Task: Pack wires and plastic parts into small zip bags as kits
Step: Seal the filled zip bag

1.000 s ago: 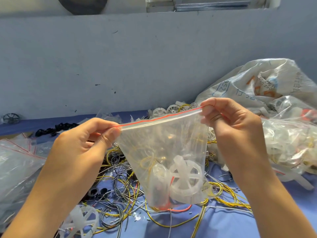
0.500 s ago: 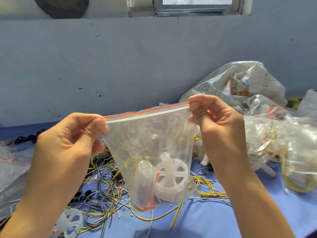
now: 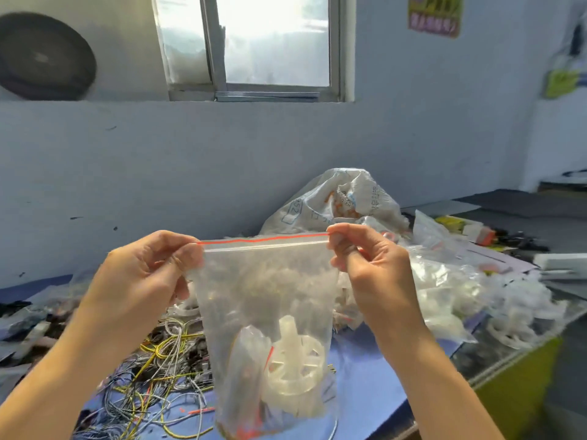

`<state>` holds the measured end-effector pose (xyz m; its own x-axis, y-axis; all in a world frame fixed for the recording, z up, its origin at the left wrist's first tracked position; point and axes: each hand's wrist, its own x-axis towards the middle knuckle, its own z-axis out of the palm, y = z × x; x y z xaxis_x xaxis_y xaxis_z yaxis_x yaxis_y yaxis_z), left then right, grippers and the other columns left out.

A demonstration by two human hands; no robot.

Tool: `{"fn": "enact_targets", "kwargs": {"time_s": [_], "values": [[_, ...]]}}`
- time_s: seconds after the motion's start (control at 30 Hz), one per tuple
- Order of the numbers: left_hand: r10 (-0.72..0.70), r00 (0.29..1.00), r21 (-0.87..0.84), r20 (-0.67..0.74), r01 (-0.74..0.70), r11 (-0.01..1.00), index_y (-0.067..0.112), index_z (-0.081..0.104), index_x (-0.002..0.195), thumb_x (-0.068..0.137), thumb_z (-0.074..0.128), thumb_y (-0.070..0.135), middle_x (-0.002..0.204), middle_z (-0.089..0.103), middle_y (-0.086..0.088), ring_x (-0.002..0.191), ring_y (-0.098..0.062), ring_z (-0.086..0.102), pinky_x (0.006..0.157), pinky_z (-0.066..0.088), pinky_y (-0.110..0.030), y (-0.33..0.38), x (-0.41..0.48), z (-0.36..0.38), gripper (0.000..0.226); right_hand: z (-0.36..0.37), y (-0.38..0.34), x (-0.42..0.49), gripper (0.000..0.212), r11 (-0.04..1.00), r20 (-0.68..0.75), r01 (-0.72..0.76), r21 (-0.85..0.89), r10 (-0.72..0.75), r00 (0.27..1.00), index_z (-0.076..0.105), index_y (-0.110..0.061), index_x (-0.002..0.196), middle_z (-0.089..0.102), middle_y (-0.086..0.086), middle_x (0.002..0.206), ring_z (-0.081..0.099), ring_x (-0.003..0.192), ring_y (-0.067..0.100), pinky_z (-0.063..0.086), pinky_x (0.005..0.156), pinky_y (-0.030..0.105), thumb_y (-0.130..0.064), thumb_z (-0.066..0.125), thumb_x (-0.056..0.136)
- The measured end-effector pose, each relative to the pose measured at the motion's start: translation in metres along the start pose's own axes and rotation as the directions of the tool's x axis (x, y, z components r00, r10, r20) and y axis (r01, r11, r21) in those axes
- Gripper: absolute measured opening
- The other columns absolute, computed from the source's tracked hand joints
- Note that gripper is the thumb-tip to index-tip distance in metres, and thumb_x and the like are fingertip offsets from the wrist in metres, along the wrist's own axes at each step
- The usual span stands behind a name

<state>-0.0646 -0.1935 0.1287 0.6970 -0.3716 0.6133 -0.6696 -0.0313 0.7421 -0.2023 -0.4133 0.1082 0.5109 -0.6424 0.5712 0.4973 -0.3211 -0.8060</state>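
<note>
I hold a clear zip bag (image 3: 263, 287) with a red strip along its top, stretched upright in the air between both hands. My left hand (image 3: 143, 274) pinches the bag's top left corner and my right hand (image 3: 368, 265) pinches the top right corner. Inside, at the bottom, lie a white plastic wheel (image 3: 292, 373), a small inner clear packet and a bit of red wire. Below the bag a tangle of yellow, grey and black wires (image 3: 158, 369) lies on the blue table (image 3: 362, 369).
A large white woven sack (image 3: 336, 201) stands behind the bag. Clear bags of white plastic parts (image 3: 451, 293) pile up at the right, near the table's yellow-green edge (image 3: 521, 373). More clear bags and black parts lie at the left. A grey wall and a window are behind.
The view has swung up and to the right. The bag now hangs straighter, its top strip level and pulled taut between both hands, which keep the same corners.
</note>
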Motion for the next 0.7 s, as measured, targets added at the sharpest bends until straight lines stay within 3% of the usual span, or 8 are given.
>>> {"fn": "enact_targets", "kwargs": {"time_s": [0.1, 0.17, 0.27, 0.37, 0.47, 0.57, 0.63, 0.7], "values": [[-0.082, 0.993, -0.012, 0.084, 0.084, 0.996, 0.021, 0.073, 0.084, 0.093, 0.063, 0.018, 0.070, 0.070, -0.005, 0.046, -0.012, 0.057, 0.045, 0.048, -0.019, 0.000, 0.022, 0.029, 0.013, -0.013, 0.010, 0.021, 0.029, 0.995, -0.023, -0.090, -0.049, 0.089, 0.996, 0.072, -0.027, 0.083, 0.069, -0.018, 0.069, 0.054, 0.056, -0.002, 0.045, 0.057, 0.009, -0.005, 0.058, 0.095], [-0.198, 0.974, -0.103, 0.113, 0.209, 0.972, 0.009, 0.071, 0.088, 0.096, 0.060, 0.011, 0.078, 0.069, -0.014, 0.051, -0.014, 0.065, 0.048, 0.054, -0.021, -0.001, 0.043, 0.059, 0.013, -0.022, 0.021, 0.043, 0.021, 0.981, -0.062, -0.185, -0.056, 0.182, 0.981, 0.072, -0.020, 0.091, 0.067, -0.015, 0.066, 0.053, 0.052, -0.005, 0.040, 0.051, 0.006, -0.005, 0.058, 0.096], [-0.305, 0.938, -0.176, 0.163, 0.331, 0.927, -0.007, 0.063, 0.098, 0.098, 0.054, 0.004, 0.082, 0.064, -0.019, 0.055, -0.017, 0.069, 0.055, 0.059, -0.022, 0.003, 0.087, 0.108, 0.014, -0.040, 0.034, 0.088, 0.016, 0.934, -0.093, -0.337, -0.119, 0.327, 0.940, 0.068, -0.004, 0.110, 0.062, -0.005, 0.074, 0.050, 0.053, 0.007, 0.037, 0.043, 0.010, -0.009, 0.059, 0.096], [-0.220, 0.962, -0.165, 0.161, 0.246, 0.955, 0.004, 0.064, 0.086, 0.097, 0.056, 0.004, 0.094, 0.066, -0.023, 0.076, -0.028, 0.071, 0.078, 0.060, -0.036, 0.024, 0.149, 0.155, 0.014, -0.060, 0.025, 0.149, 0.019, 0.934, -0.138, -0.354, -0.046, 0.345, 0.928, 0.063, 0.001, 0.114, 0.059, 0.001, 0.074, 0.055, 0.046, 0.006, 0.046, 0.044, 0.012, -0.004, 0.053, 0.099], [-0.071, 0.997, -0.170, 0.001, 0.070, 0.983, 0.022, 0.062, 0.076, 0.093, 0.059, 0.008, 0.094, 0.071, -0.015, 0.096, -0.031, 0.070, 0.094, 0.054, -0.045, 0.054, 0.207, 0.205, 0.022, -0.083, 0.005, 0.214, 0.023, 0.981, -0.197, -0.193, 0.014, 0.192, 0.961, 0.062, 0.002, 0.109, 0.062, 0.008, 0.080, 0.063, 0.060, 0.010, 0.054, 0.059, 0.012, 0.007, 0.042, 0.099], [0.056, 0.996, -0.171, -0.073, -0.068, 0.983, 0.025, 0.063, 0.074, 0.084, 0.058, 0.010, 0.085, 0.072, -0.002, 0.089, -0.022, 0.069, 0.087, 0.055, -0.038, 0.056, 0.235, 0.255, 0.019, -0.117, 0.014, 0.244, 0.031, 0.945, -0.205, -0.003, -0.328, -0.069, 0.976, 0.064, -0.013, 0.094, 0.068, 0.001, 0.086, 0.068, 0.083, 0.018, 0.056, 0.080, 0.023, 0.008, 0.041, 0.094], [0.113, 0.994, -0.108, 0.002, -0.112, 0.988, 0.025, 0.063, 0.074, 0.085, 0.057, 0.003, 0.081, 0.069, 0.008, 0.084, -0.015, 0.066, 0.082, 0.054, -0.030, 0.028, 0.233, 0.291, 0.025, -0.150, 0.039, 0.236, 0.032, 0.773, -0.133, 0.033, -0.634, -0.151, 0.979, 0.066, -0.019, 0.095, 0.070, -0.005, 0.090, 0.066, 0.087, 0.012, 0.051, 0.079, 0.018, 0.004, 0.045, 0.091], [0.131, 0.981, 0.011, 0.141, -0.134, 0.991, 0.022, 0.064, 0.079, 0.087, 0.056, 0.001, 0.083, 0.068, 0.007, 0.080, -0.014, 0.063, 0.075, 0.050, -0.028, -0.018, 0.212, 0.327, 0.023, -0.184, 0.075, 0.214, 0.028, 0.574, -0.026, 0.017, -0.819, -0.067, 0.997, 0.067, -0.018, 0.099, 0.068, -0.007, 0.095, 0.062, 0.088, 0.010, 0.043, 0.073, 0.012, 0.002, 0.048, 0.093]]}}
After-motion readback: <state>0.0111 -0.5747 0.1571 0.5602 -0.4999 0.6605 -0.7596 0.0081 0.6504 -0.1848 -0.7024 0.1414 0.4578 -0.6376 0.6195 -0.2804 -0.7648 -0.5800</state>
